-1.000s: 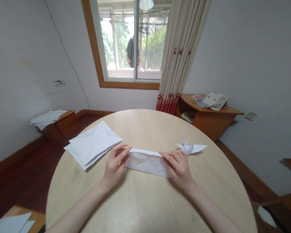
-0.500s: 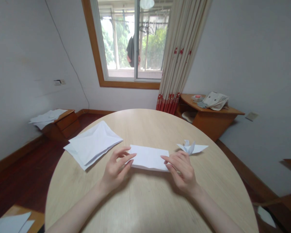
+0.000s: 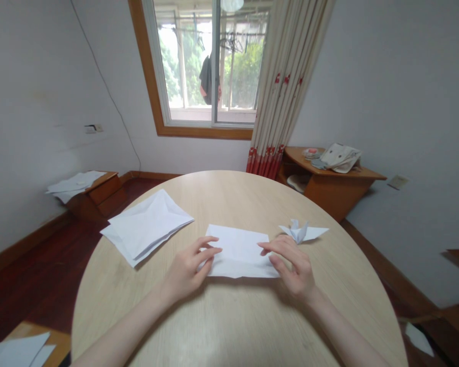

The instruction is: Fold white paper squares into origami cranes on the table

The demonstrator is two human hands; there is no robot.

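Note:
A white sheet of paper [image 3: 237, 247] with a crosswise crease lies in front of me, its near part a slightly raised flap. At its left edge is my left hand [image 3: 189, 265], fingertips over the paper and thumb by the near flap, closed on that edge. My right hand [image 3: 292, 265] grips the opposite edge the same way, fingers curved inward. Just beyond the right hand stands a folded paper crane [image 3: 300, 233], its wings spread. The undersides of both hands are hidden.
A stack of white paper sheets [image 3: 147, 227] rests on the round wooden table [image 3: 229, 326], left of my hands. More papers [image 3: 76, 183] lie on a low cabinet at the left wall. A corner desk [image 3: 336, 178] stands beyond the table at the right.
The sheet's near part has opened out toward me, so more of the paper shows. Both hands have shifted slightly, still at its two sides. The crane and the stack stay put.

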